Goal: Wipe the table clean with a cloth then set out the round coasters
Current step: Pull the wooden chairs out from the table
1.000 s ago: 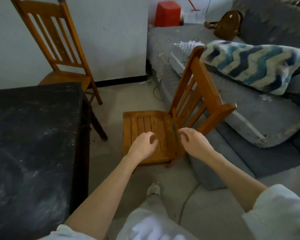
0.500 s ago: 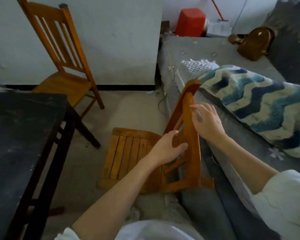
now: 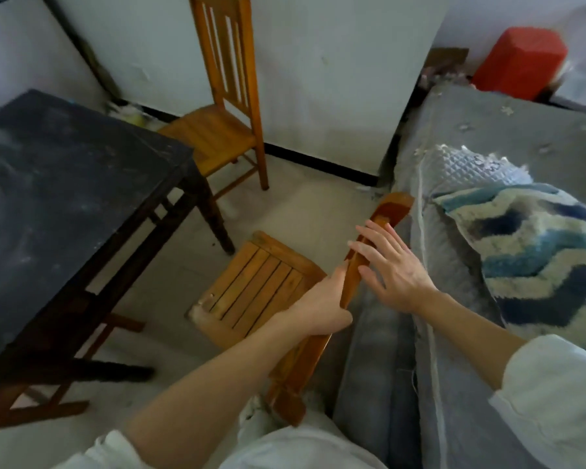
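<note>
Chair (image 3: 264, 292) swung round beside the sofa (image 3: 460, 384) | my left hand (image 3: 322, 308) grips its back, right hand (image 3: 394, 269) now flat, fingers spread | table (image 3: 65, 198) unwiped, no cloth in sight.

A low slatted chair (image 3: 261, 292) at frame centre, 1 tall chair (image 3: 224, 106) above, grey sofa (image 3: 471, 265) with blue-and-white blanket (image 3: 538, 252) right, red stool (image 3: 521, 62) upper right.

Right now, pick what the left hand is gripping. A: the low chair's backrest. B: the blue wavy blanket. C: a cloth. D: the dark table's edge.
A: the left hand curls round the backrest of the low wooden chair, while the right hand rests open against it.
</note>
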Motion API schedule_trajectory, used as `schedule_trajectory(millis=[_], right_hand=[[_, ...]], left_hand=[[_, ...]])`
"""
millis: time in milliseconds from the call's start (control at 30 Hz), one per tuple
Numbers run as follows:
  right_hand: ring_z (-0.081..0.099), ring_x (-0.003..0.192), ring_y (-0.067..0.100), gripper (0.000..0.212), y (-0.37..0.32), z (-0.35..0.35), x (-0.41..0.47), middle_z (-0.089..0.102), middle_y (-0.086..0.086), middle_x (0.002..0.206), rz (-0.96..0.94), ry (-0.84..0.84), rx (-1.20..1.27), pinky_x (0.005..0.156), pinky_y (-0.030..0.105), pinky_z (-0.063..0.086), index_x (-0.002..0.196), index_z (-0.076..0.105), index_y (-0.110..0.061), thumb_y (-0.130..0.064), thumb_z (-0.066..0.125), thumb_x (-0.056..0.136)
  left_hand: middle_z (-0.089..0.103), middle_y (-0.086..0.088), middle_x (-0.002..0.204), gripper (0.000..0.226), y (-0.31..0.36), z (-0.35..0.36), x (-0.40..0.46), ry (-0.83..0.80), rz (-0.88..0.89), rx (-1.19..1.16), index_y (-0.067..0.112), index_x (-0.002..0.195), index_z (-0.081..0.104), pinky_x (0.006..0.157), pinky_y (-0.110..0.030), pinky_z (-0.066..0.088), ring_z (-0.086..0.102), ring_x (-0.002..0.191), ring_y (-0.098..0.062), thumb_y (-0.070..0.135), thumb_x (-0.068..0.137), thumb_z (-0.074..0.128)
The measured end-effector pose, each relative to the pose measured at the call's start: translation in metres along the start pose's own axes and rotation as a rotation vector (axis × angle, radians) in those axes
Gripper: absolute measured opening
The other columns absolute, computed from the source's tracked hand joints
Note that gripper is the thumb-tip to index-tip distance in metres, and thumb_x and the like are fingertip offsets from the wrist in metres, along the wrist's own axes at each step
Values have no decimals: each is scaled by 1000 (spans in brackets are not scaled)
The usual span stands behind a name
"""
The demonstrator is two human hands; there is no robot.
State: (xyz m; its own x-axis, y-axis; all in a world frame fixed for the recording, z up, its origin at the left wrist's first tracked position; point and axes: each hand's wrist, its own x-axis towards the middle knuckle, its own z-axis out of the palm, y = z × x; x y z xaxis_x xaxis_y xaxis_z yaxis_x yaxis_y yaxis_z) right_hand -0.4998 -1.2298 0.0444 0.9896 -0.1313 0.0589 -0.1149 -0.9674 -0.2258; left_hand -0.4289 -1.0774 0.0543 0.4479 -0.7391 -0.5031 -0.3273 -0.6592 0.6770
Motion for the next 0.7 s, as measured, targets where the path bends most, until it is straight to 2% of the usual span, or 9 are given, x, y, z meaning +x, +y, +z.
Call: schedule_trajectory(millis=[67,133,233,300,467,567,633,700], right_hand=[[38,132,31,41,-4,4,8,50,11,133,-48,-15,-9,113,49,15,124,43,-25,-45,21,96],[50,117,32,46,-15,6,17,58,10,118,-103,-18,-3,110,52,25,114,49,-23,-49,15,95],[57,99,27,56,-46,7,35,63,4,103,-203,-15,15,103,44,31,103,58,-20,-52,13,94],[56,100,24,51,-70,10,47,63,0,104,-252,-24,23,102,38,27,106,58,-22,-53,19,93],[58,104,21,45,-126,29,69,62,-2,111,-395,51,-38,97,41,41,118,51,-23,-53,49,84],[59,102,21,43,-165,40,84,62,-1,109,-381,55,-47,93,40,44,115,51,-22,-53,53,85],[59,101,20,40,-187,45,90,63,-1,108,-364,67,-46,91,38,46,113,53,-22,-52,53,86],[60,98,19,38,-208,51,96,63,-1,106,-390,76,-34,88,34,47,111,54,-21,-50,52,87]], left_hand=[[50,-1,130,85,-8,-10,-8,-41,10,30,38,145,10,96,-44,49,55,116,-22,14,83,63],[55,-2,122,79,-18,-24,-22,-70,21,56,32,145,16,97,-42,48,56,111,-20,12,84,61],[49,-5,133,73,-39,-51,-45,-51,-35,132,25,148,15,106,-42,39,47,124,-22,14,89,57],[43,-4,140,71,-58,-71,-62,-26,-98,177,26,148,16,108,-46,37,40,130,-23,17,90,56],[50,6,128,59,-110,-113,-108,101,-191,130,38,138,34,99,-44,46,50,118,-19,22,87,59],[53,14,103,34,-137,-130,-136,221,-246,253,35,123,47,89,-30,43,53,100,-10,31,91,55],[51,16,86,10,-153,-136,-148,343,-272,387,36,100,49,80,-28,42,55,89,-11,38,91,54],[47,16,77,15,-172,-138,-162,473,-307,439,36,83,43,82,-30,42,51,80,-10,43,88,56]])
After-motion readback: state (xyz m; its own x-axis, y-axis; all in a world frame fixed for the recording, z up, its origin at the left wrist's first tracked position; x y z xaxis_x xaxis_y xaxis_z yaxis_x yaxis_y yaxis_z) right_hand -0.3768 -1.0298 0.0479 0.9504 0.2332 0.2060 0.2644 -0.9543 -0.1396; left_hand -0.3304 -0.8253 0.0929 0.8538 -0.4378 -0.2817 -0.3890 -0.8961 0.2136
